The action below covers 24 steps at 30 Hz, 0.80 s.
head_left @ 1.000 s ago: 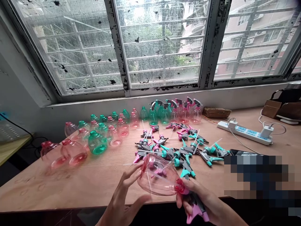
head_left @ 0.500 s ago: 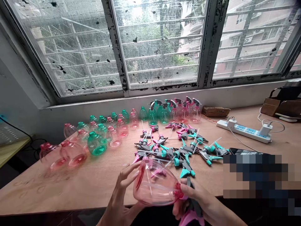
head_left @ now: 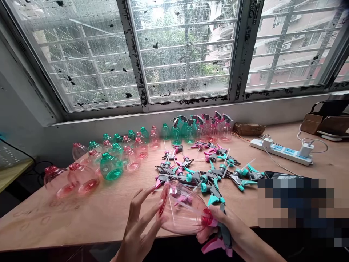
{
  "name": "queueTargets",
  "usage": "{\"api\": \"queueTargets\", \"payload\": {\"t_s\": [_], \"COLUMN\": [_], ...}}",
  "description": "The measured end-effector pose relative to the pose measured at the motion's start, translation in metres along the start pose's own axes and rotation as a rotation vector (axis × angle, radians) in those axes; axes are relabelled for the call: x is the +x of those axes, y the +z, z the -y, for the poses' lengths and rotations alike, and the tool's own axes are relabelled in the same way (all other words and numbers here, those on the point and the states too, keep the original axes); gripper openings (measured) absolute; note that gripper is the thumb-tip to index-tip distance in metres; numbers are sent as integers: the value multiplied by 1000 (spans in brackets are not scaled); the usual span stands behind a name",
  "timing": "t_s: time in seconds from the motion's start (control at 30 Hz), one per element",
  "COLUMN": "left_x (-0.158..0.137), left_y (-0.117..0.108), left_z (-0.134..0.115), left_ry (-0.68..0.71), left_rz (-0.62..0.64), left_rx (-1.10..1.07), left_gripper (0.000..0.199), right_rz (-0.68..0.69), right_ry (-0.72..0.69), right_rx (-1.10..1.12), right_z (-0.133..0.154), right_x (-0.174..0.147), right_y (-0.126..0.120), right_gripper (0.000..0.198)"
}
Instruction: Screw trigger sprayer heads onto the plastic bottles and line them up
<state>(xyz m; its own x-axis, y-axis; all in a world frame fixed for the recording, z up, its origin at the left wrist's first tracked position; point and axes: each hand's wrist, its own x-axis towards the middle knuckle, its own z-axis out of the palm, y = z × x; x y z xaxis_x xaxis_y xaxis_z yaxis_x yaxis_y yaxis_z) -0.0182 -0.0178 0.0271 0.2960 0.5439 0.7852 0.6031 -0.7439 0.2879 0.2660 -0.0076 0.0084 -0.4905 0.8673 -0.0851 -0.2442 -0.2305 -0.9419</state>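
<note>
A clear pink spray bottle (head_left: 184,209) lies on its side in front of me, base to the left, with its straw showing inside. My right hand (head_left: 215,223) is closed around its neck, where a grey and pink trigger spray head (head_left: 219,240) is fitted. Beside the base, my left hand (head_left: 143,222) has its fingers spread; the fingertips are at the base, and whether they press on it I cannot tell. Just beyond the bottle lie several loose trigger spray heads (head_left: 215,194), grey with teal or pink, straws attached.
Headless pink bottles (head_left: 85,180) and green bottles (head_left: 111,169) stand at the left. Several bottles with spray heads (head_left: 212,131) stand by the wall. At the right are a white power strip (head_left: 282,152), a phone-like dark device (head_left: 286,175) and a brown box (head_left: 249,129).
My left hand's fingers have opened out and loosened from the bottle's base. The spray head under my right hand has turned, its pink trigger now pointing more to the left.
</note>
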Motion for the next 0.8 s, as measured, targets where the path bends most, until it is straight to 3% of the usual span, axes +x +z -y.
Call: {"api": "queueTargets", "payload": {"t_s": [0.07, 0.13, 0.2, 0.23, 0.33, 0.4, 0.5, 0.67, 0.8], "left_x": [-1, -1, 0, 1, 5, 6, 4, 0, 1], "left_y": [3, 6, 8, 9, 6, 2, 0, 5, 9], "left_z": [1, 2, 0, -3, -16, -26, -35, -36, -34], "left_ry": [-114, -272, -402, -454, -619, -731, -747, -480, -243], "left_rz": [38, 34, 23, 32, 124, 155, 113, 25, 38], "left_rx": [-139, -394, -655, -751, -861, -833, -790, -613, -489], "left_gripper": [62, 83, 101, 106, 107, 93, 81, 66, 62], "right_rz": [-140, -281, -308, -273, -163, -152, -152, -44, -27], "right_ry": [-218, -626, -1030, -1163, -1320, -1332, -1209, -879, -496], "right_rx": [-245, -591, -924, -1061, -1294, -1276, -1126, -923, -743], "right_z": [1, 4, 6, 7, 3, -1, -4, 4, 8], "right_x": [-4, -8, -12, -14, -13, -9, -3, -6, -12], "right_y": [-2, -5, -8, -8, -6, -2, 2, 0, -3], "right_gripper": [46, 28, 29, 32, 26, 25, 31, 39, 47]}}
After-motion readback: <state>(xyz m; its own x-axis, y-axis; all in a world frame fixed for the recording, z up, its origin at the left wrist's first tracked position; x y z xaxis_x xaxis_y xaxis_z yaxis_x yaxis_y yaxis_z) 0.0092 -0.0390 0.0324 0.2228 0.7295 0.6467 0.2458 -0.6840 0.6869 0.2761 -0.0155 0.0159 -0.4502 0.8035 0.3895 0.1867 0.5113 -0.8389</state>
